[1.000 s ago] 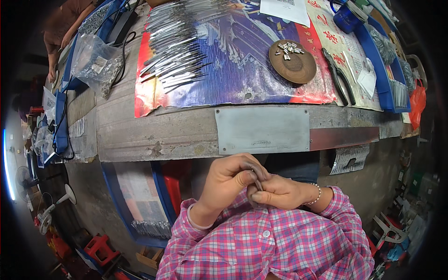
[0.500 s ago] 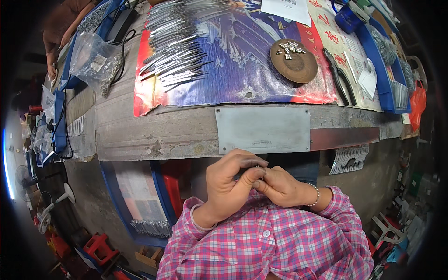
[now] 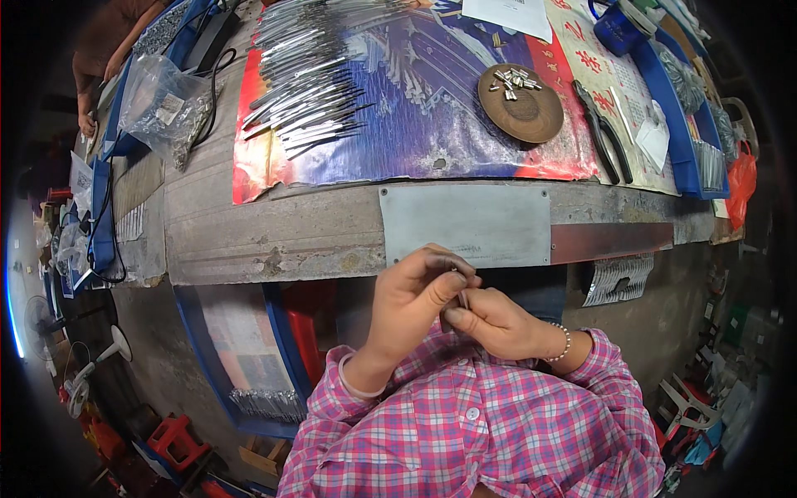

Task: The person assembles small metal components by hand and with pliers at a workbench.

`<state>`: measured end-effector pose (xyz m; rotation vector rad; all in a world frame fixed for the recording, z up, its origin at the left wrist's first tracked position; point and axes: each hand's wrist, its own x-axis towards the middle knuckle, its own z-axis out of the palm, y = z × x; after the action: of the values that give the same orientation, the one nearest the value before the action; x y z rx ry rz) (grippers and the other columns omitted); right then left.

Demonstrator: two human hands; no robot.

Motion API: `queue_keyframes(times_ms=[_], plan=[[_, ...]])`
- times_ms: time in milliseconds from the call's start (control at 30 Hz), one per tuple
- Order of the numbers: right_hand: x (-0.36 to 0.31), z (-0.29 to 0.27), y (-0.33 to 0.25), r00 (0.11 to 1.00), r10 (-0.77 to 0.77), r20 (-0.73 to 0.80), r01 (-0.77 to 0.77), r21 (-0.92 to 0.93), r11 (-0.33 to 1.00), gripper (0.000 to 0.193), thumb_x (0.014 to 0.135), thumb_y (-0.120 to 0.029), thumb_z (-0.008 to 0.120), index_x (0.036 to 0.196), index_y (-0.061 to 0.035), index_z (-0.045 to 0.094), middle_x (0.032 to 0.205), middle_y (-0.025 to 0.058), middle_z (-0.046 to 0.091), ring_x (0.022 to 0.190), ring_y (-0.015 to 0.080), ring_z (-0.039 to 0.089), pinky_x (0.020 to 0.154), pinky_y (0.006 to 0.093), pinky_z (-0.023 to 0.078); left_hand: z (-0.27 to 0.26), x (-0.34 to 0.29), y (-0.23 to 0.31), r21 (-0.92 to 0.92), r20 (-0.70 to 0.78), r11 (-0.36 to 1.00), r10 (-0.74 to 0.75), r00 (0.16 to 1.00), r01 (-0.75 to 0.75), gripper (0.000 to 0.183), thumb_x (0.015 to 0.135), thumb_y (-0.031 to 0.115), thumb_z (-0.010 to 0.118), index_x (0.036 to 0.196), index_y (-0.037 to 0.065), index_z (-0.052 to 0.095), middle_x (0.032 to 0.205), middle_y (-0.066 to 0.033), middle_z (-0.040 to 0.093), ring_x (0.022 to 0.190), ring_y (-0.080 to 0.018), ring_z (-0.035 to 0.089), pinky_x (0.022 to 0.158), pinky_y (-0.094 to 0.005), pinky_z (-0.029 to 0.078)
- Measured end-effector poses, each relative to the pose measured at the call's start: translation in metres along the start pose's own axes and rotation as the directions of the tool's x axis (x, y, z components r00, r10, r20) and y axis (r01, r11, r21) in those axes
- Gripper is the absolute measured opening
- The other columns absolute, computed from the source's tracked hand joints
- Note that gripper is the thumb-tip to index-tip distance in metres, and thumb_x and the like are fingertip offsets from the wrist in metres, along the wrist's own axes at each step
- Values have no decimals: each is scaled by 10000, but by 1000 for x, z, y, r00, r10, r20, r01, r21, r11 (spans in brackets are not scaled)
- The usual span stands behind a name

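Note:
My left hand (image 3: 413, 297) and my right hand (image 3: 498, 325) meet in front of my chest, just off the near edge of the bench. Both are closed, thumb against fingers, around something slim and dark grey whose kind I cannot make out; a short bit of it shows between them. Beyond, many thin silvery metal rods (image 3: 311, 95) lie in a heap on a colourful printed sheet (image 3: 407, 145). A round brown dish (image 3: 535, 123) on the same sheet bears several small shiny metal pieces (image 3: 513, 83).
Black-handled pliers (image 3: 610, 137) lie right of the dish. A blue bin (image 3: 693, 170) and a blue mug (image 3: 618, 31) stand at the far right. A grey metal plate (image 3: 465, 224) covers part of the bench edge. At left are a clear plastic bag (image 3: 162, 104) and another person's arm (image 3: 129, 50).
My hands have risen slightly and drawn a little apart, with the left tilted more upright. More of the slim dark piece shows between them. The view has shifted slightly.

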<state>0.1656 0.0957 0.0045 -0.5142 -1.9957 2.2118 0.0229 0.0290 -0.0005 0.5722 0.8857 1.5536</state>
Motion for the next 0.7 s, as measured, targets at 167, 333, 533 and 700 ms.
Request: queue_keyframes(times_ms=[167, 333, 533, 700], plan=[[-2, 0, 6, 997, -76, -8, 71, -249, 966, 283, 972, -254, 392, 896, 5, 478, 719, 87, 498, 626, 201, 498, 584, 344, 411, -1, -3, 8, 349, 55, 933, 71, 996, -86, 83, 859, 32, 558, 844, -25, 616, 811, -73, 620, 722, -153, 595, 612, -243, 463], [-3, 2, 2, 944, 1, 330, -197, 561, 804, 265, 983, -250, 384, 869, -30, 481, 689, -9, 423, 572, 88, 384, 521, 235, 341, -10, 4, -28, -615, 314, 750, -53, 948, 245, 194, 892, 188, 569, 901, -6, 558, 848, -110, 566, 810, -216, 607, 957, -383, 431], [-11, -6, -5, 966, 197, 169, -254, 453, 855, 318, 970, -302, 419, 864, -22, 523, 667, 5, 485, 563, 83, 467, 484, 246, 357, -1, -4, -11, -96, 144, 978, -170, 975, 185, 177, 929, 117, 494, 978, -26, 587, 985, -129, 610, 964, -223, 589, 902, -325, 429], [-15, -32, -11, 975, -49, -217, -35, -364, 931, 220, 879, -181, 584, 912, 36, 580, 741, 111, 590, 611, 204, 611, 587, 294, 474, -4, -17, 1, 454, 90, 889, 23, 996, -62, 193, 937, 108, 473, 964, -55, 572, 909, -111, 633, 844, -162, 610, 747, -276, 477]])
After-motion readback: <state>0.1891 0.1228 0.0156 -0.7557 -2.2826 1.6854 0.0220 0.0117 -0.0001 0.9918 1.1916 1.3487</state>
